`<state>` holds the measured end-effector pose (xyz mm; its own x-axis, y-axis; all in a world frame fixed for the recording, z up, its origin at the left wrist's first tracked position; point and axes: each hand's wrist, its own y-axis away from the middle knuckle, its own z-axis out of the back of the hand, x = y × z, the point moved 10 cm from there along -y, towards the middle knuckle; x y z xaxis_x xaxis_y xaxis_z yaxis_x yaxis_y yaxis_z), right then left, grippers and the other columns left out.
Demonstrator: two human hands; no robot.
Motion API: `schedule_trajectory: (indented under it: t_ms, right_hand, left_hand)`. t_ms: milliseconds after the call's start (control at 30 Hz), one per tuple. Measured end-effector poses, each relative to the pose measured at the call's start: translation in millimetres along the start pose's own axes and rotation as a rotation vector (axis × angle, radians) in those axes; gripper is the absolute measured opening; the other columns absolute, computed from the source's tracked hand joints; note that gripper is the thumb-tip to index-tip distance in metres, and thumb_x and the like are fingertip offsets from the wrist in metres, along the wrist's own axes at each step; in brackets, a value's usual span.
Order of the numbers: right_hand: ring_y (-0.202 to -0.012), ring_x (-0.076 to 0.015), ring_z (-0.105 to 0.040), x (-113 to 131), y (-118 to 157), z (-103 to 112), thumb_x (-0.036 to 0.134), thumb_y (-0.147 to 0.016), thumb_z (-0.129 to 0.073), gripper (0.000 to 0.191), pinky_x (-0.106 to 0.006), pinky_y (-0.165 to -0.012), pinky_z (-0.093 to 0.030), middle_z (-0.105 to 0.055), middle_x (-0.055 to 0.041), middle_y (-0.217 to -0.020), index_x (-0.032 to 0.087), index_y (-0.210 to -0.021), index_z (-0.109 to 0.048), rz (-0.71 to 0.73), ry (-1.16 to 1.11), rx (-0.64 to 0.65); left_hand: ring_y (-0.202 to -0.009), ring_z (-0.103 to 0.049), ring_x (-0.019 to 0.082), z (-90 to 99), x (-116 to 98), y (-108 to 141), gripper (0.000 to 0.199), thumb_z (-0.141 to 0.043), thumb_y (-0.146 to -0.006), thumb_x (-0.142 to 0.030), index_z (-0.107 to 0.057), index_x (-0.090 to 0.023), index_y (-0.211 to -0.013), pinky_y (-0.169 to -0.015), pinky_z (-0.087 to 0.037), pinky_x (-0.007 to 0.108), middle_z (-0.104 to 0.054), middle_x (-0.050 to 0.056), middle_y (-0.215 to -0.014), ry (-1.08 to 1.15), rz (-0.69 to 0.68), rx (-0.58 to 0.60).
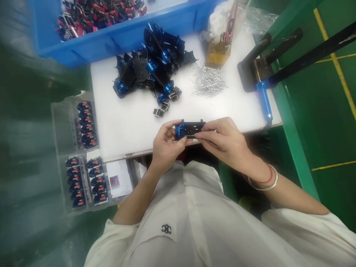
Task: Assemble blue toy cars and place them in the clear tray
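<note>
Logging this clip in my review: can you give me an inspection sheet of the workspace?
surface: white work board on a green frame.
job's things: black-and-blue metal assembly held near the board's front edge; pile of similar assemblies; small black clips; loose silver pins.
clutter: cardboard box of tools; lever press with a blue handle.
hands: left hand and right hand both grip the assembly.
cables: nothing seen.
surroundings: blue bin of parts; clear tray of packaged parts; green floor with yellow lines.
</note>
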<state>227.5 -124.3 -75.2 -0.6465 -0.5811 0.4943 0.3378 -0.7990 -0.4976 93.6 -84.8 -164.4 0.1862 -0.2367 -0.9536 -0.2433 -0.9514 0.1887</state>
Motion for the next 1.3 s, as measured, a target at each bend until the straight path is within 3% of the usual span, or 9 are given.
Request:
schedule_trajectory:
  t_ms: [200,367,500,633,800,967,1033,1200,1300]
  right_hand:
    - [-0.087,-0.0244,-0.057,3.7,-0.3,6.3,0.009,-0.098,-0.06,0.013,-0.039,-0.072,-0.049,-0.062,-0.0086,-0.097,0.02,-0.102,-0.063,-0.043,0.049,-0.028]
    - [-0.085,-0.0243,-0.057,9.1,1.4,7.6,0.009,-0.098,-0.058,0.018,-0.038,-0.07,-0.05,-0.063,-0.0069,-0.097,0.024,-0.106,-0.063,-0.034,0.118,-0.036]
    - [-0.087,-0.0249,-0.061,21.6,7.8,11.0,0.005,-0.096,-0.06,0.032,-0.039,-0.07,-0.051,-0.067,-0.0072,-0.101,0.025,-0.121,-0.061,0.078,0.208,-0.098]
    - [-0.089,-0.0252,-0.064,25.9,10.0,7.4,0.005,-0.096,-0.061,0.037,-0.04,-0.072,-0.053,-0.069,-0.008,-0.105,0.025,-0.127,-0.059,0.139,0.242,-0.067]
    - [-0.093,-0.0267,-0.063,22.0,7.7,3.1,0.008,-0.097,-0.062,0.027,-0.041,-0.073,-0.051,-0.069,-0.0101,-0.106,0.021,-0.121,-0.059,0.17,0.224,-0.03]
    - [-0.086,-0.0249,-0.064,15.4,6.8,6.0,0.01,-0.095,-0.063,0.018,-0.04,-0.072,-0.048,-0.07,-0.0063,-0.1,0.024,-0.107,-0.061,0.145,0.203,-0.085]
    - [-0.083,-0.0244,-0.063,10.9,5.4,8.1,0.009,-0.094,-0.061,0.017,-0.04,-0.073,-0.047,-0.07,-0.0052,-0.096,0.024,-0.103,-0.06,0.099,0.174,-0.085]
    - [-0.081,-0.0246,-0.061,4.8,1.4,12.9,0.009,-0.092,-0.059,0.015,-0.04,-0.072,-0.045,-0.067,-0.006,-0.093,0.022,-0.098,-0.061,0.017,0.035,-0.044]
    - [-0.083,-0.0246,-0.06,-1.6,0.3,10.8,0.012,-0.092,-0.06,0.011,-0.04,-0.074,-0.047,-0.066,-0.0062,-0.092,0.022,-0.096,-0.062,-0.066,-0.11,-0.003]
  left_hand:
    - [-0.08,-0.068,0.013,-4.0,-19.6,7.2,0.044,-0.079,-0.08,-0.036,-0.059,-0.023,-0.117,-0.077,-0.064,0.028,-0.063,0.001,-0.091,-0.118,-0.233,0.017]
    - [-0.081,-0.069,0.014,-5.0,-20.9,10.2,0.042,-0.076,-0.082,-0.037,-0.058,-0.024,-0.116,-0.077,-0.065,0.029,-0.063,0.001,-0.091,-0.194,-0.276,0.014]
    - [-0.081,-0.07,0.015,-3.5,-23.2,11.9,0.041,-0.077,-0.081,-0.037,-0.057,-0.024,-0.114,-0.075,-0.065,0.029,-0.065,0.002,-0.093,-0.183,-0.286,0.001]
    - [-0.079,-0.072,0.016,0.4,-14.2,8.2,0.046,-0.08,-0.078,-0.04,-0.059,-0.022,-0.115,-0.073,-0.065,0.029,-0.068,0.004,-0.096,-0.074,-0.123,-0.022]
    - [-0.073,-0.072,0.015,-2.0,8.5,5.4,0.052,-0.084,-0.072,-0.036,-0.058,-0.02,-0.114,-0.072,-0.065,0.028,-0.07,0.003,-0.095,0.131,0.189,-0.033]
    - [-0.07,-0.07,0.015,-5.9,17.4,10.6,0.045,-0.077,-0.078,-0.036,-0.057,-0.017,-0.113,-0.065,-0.062,0.026,-0.067,0.003,-0.088,0.073,0.356,0.034]
    - [-0.076,-0.069,0.016,-1.8,7.6,9.8,0.041,-0.073,-0.082,-0.04,-0.059,-0.017,-0.113,-0.067,-0.061,0.028,-0.066,0.005,-0.094,-0.106,0.264,0.069]
    - [-0.113,-0.06,0.024,-9.3,-46.9,9.1,0.038,-0.077,-0.079,-0.032,-0.065,-0.023,-0.114,-0.098,-0.052,0.039,-0.062,0.009,-0.119,-0.603,-0.291,0.148]
    - [-0.102,-0.064,0.022,-29.0,-55.4,10.8,0.022,-0.072,-0.084,-0.024,-0.07,-0.024,-0.105,-0.093,-0.052,0.038,-0.07,0.007,-0.105,-0.667,-0.422,0.301]
